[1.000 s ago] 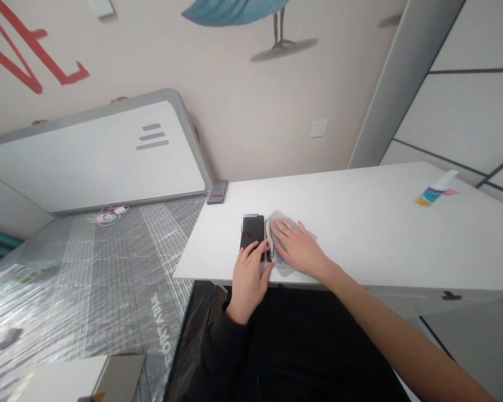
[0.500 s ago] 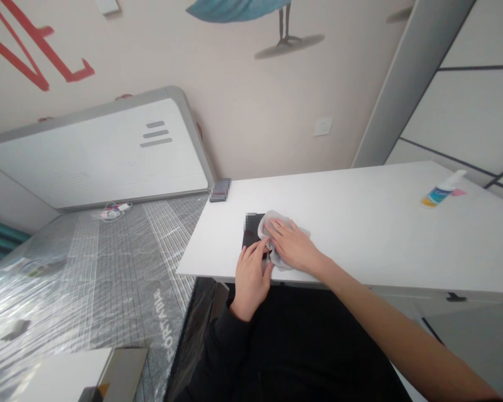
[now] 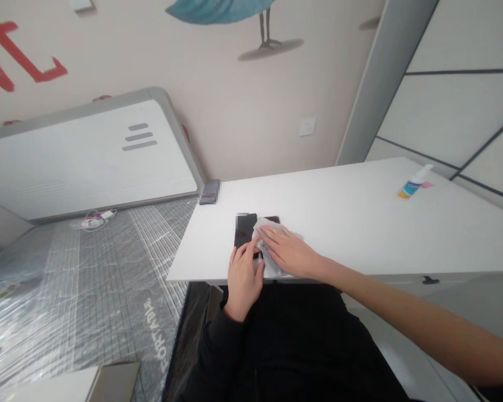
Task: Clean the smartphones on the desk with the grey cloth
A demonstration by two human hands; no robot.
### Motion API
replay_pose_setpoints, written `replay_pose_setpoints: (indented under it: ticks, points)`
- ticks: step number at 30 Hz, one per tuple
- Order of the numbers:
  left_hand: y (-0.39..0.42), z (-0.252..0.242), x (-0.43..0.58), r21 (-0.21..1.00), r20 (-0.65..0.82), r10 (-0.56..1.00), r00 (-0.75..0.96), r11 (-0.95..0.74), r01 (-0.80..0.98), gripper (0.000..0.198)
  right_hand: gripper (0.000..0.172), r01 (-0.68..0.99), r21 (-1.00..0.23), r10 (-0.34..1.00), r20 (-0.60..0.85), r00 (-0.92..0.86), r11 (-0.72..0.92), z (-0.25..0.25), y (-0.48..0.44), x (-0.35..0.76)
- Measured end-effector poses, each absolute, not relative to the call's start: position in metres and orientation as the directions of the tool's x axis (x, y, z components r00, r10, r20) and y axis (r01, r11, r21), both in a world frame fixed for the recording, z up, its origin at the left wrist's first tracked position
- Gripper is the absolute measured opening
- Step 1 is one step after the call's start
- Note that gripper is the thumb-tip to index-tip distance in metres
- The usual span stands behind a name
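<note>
On the white table, close to its front edge, lies a black flat object [image 3: 246, 228] with a glossy face, like a phone or an opened case. A second dark panel [image 3: 272, 219] shows just right of it, mostly covered by a thin, crumpled white cloth [image 3: 260, 224]. My right hand [image 3: 287, 251] presses down on this cloth, its fingers stretched to the left. My left hand [image 3: 243, 276] holds the near edge of the black object, fingertips on top and thumb at the lower right, touching or very near the cloth.
A spray bottle [image 3: 413, 183] lies near the right end of the white table [image 3: 343, 218], beside a small pink item [image 3: 427, 185]. At the back left corner sits a dark, blurred box-like object [image 3: 210, 191]. A bed headboard [image 3: 88, 156] and a plastic-covered mattress [image 3: 109, 268] are at left.
My right hand and the cloth have shifted slightly, uncovering more of the black object and the second panel's top edge. The left hand keeps its hold. The whole view has shifted sideways.
</note>
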State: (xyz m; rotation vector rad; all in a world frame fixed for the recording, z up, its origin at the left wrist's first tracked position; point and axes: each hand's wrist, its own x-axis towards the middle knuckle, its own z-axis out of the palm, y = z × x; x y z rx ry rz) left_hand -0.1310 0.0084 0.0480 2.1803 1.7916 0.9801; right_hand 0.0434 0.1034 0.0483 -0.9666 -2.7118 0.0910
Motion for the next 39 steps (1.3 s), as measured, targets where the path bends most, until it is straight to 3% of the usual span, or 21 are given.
replay_pose_setpoints:
  ticks: [7, 13, 17, 20, 23, 26, 29, 32, 35, 39]
  points:
    - [0.011, 0.044, -0.132, 0.525, 0.409, 0.912, 0.038, -0.269, 0.808, 0.058, 0.063, 0.688, -0.205, 0.718, 0.201, -0.667, 0.697, 0.053, 0.128, 0.036]
    - [0.015, 0.034, -0.139, 0.493, 0.448, 0.893, 0.036, -0.28, 0.824, 0.064, 0.068, 0.566, -0.26, 0.615, 0.182, -0.767, 0.782, 0.054, 0.087, 0.047]
    - [0.017, 0.034, -0.141, 0.459, 0.433, 0.9, 0.054, -0.272, 0.846, 0.061, 0.085, 0.544, -0.334, 0.634, 0.306, -0.71, 0.77, 0.063, 0.059, 0.079]
    - [0.015, 0.038, -0.139, 0.429, 0.445, 0.889, 0.109, -0.318, 0.845, 0.063, 0.09, 0.542, -0.273, 0.607, 0.372, -0.702, 0.795, 0.056, 0.04, 0.087]
    - [0.01, 0.044, -0.136, 0.387, 0.504, 0.855, 0.124, -0.352, 0.852, 0.063, 0.077, 0.568, -0.177, 0.579, 0.451, -0.679, 0.804, 0.037, 0.025, 0.078]
    - [0.005, 0.052, -0.133, 0.336, 0.595, 0.796, 0.11, -0.37, 0.866, 0.042, 0.049, 0.563, -0.158, 0.53, 0.604, -0.594, 0.811, 0.019, 0.02, 0.068]
    - [0.001, 0.06, -0.131, 0.299, 0.663, 0.738, 0.122, -0.411, 0.861, 0.03, 0.026, 0.497, -0.269, 0.512, 0.728, -0.456, 0.825, 0.014, 0.02, 0.066]
    - [-0.003, 0.071, -0.13, 0.276, 0.683, 0.711, 0.168, -0.463, 0.842, 0.033, 0.018, 0.388, -0.437, 0.562, 0.767, -0.311, 0.811, 0.025, 0.016, 0.074]
    - [-0.009, 0.089, -0.126, 0.328, 0.633, 0.736, 0.24, -0.536, 0.778, 0.036, 0.019, 0.298, -0.621, 0.676, 0.725, -0.134, 0.725, 0.049, 0.007, 0.088]
    - [-0.01, 0.121, -0.112, 0.499, 0.517, 0.787, 0.337, -0.597, 0.628, 0.016, 0.035, 0.225, -0.814, 0.833, 0.553, 0.019, 0.536, 0.083, 0.004, 0.112]
